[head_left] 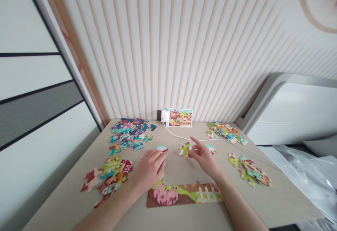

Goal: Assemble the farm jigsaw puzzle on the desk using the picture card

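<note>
My right hand (pixel 202 155) pinches a green jigsaw puzzle piece (pixel 185 149) with red and white marks, thumb below and index finger raised. A pale blue piece (pixel 211 148) lies behind its fingers. My left hand (pixel 153 163) is closed, palm down, with a red-edged puzzle piece (pixel 165 150) at its fingertips; most of that piece is hidden. Just behind it shows a light teal piece (pixel 161 147). Between my forearms, a joined bottom strip (pixel 187 198) shows a pink pig and a white fence. Its left end has a green piece, partly covered by my left hand.
Loose pieces lie in piles: dark blue (pixel 131 131) at back left, farm-coloured (pixel 113 176) at left, mixed (pixel 228 131) at back right and green-pink (pixel 252 171) at right. A picture card (pixel 180 118) leans on the wall beside a charger (pixel 163 115); its white cable (pixel 173 133) crosses the table.
</note>
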{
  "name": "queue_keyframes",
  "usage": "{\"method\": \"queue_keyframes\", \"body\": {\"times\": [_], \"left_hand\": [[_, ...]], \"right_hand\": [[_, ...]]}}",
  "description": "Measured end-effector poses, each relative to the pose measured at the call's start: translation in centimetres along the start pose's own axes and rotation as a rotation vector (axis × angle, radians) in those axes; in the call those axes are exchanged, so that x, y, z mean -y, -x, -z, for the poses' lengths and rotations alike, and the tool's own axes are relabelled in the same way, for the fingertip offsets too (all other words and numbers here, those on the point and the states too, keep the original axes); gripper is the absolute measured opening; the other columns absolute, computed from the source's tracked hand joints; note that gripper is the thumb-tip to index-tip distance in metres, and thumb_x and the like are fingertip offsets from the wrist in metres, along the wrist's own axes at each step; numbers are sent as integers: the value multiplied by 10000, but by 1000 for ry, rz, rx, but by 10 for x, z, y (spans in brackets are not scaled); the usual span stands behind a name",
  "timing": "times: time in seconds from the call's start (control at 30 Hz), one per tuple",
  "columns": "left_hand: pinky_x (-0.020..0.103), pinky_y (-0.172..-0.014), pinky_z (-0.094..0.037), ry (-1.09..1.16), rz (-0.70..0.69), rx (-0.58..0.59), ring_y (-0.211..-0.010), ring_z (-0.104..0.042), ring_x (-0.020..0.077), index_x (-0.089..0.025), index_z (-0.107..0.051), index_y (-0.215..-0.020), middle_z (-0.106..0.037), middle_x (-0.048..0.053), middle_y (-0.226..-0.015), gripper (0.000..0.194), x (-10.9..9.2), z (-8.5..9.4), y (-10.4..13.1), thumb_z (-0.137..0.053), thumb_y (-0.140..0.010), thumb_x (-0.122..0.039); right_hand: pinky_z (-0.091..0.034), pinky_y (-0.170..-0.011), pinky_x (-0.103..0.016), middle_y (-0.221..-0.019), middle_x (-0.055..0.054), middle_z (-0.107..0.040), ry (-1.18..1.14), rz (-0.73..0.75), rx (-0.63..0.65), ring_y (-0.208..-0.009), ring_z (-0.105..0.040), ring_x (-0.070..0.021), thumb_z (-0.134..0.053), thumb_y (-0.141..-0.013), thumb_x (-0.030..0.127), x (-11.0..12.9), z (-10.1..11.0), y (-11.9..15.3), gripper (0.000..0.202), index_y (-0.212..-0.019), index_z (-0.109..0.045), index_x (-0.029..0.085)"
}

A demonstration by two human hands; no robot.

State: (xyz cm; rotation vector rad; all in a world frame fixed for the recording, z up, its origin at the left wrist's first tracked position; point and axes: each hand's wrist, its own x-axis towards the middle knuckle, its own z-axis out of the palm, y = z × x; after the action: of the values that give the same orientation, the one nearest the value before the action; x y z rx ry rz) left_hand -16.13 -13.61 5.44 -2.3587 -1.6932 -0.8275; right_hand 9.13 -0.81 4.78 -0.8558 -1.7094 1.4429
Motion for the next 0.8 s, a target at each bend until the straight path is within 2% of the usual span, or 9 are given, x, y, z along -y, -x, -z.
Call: {"method": "queue_keyframes", "body": {"times": [0.1, 0.2, 0.3, 0.37, 0.5, 0.6, 0.8], "left_hand": [[453, -986, -525, -2, -6, 0, -1056, -641, 243, -199, -621, -1278, -690, 97, -1124, 339, -1, 0, 0, -469, -979, -152], [445, -982, -531, 4, -19, -15, -1042, -648, 238, -206, -632, -1255, -691, 94, -1107, 339, -2, 0, 0, -477, -963, -132], [442, -976, -533, 15, -29, -10, -1046, -645, 242, -205, -645, -1216, -691, 93, -1092, 311, -3, -1, 1, -492, -956, -130], [447, -977, -532, 24, -32, 2, -1047, -642, 245, -204, -650, -1200, -690, 93, -1083, 296, -3, -1, 1, -504, -953, -132], [446, -974, -531, 42, -55, 20, -1031, -646, 242, -211, -672, -1139, -691, 88, -1045, 263, -5, -1, 1, -506, -953, -130], [438, -956, -537, 53, -72, 31, -1012, -650, 235, -206, -687, -1088, -693, 85, -1016, 239, -7, 0, 0, -498, -959, -133], [448, -975, -531, 51, -74, 55, -1040, -652, 241, -203, -686, -1122, -703, 90, -1047, 253, -8, -1, 1, -493, -970, -144]], "right_hand": [[-576, -793, -343, -903, 1, -639, -9, 12, -6, -833, -729, -192, -720, -892, 423, 2, -1, 1, 586, -1418, -526, 252], [-583, -751, -335, -942, 2, -617, -18, 12, -27, -793, -732, -184, -737, -870, 445, 5, -3, 2, 574, -1387, -564, 267], [-595, -775, -352, -1007, 5, -582, -28, 1, -34, -816, -746, -190, -759, -841, 461, 8, -5, 3, 627, -1412, -557, 302], [-597, -797, -363, -1026, -6, -599, -22, 0, -19, -840, -746, -200, -763, -834, 477, 11, -6, 4, 584, -1360, -598, 285], [-571, -764, -341, -865, -20, -675, 6, 13, -17, -802, -709, -194, -752, -843, 517, 16, -6, 4, 494, -1219, -653, 212], [-531, -688, -310, -712, 0, -659, 37, -1, -19, -709, -654, -170, -726, -858, 554, 15, -5, 3, 480, -1158, -672, 183], [-503, -656, -300, -706, 2, -673, 41, -20, 11, -694, -666, -174, -680, -891, 575, 9, -5, 2, 507, -1201, -664, 175]]}}
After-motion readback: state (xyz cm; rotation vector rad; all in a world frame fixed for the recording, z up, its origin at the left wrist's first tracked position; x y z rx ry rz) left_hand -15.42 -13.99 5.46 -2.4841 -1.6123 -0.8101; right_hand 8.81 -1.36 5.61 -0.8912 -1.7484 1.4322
